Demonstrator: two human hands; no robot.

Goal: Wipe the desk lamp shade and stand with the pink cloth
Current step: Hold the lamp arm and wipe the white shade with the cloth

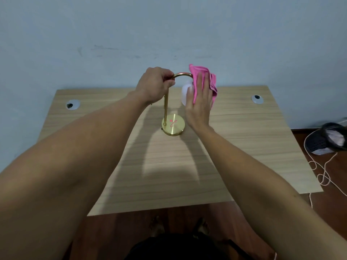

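The left hand (155, 85) grips the lamp's curved arm (181, 74), fingers wrapped around it. The right hand (200, 102), fingers flat and together, presses the pink cloth (203, 77) onto the white shade (186, 92).

Both forearms are bare, with no sleeves, watch or rings on the left hand (155, 84) or right hand (200, 102). Dark clothing (178, 248) shows near the bottom edge.

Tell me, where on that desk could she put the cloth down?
Bare desk lies right of the lamp base, up to the right grommet, and in front near the edge. The middle is crowded: left hand, right hand, pink cloth.
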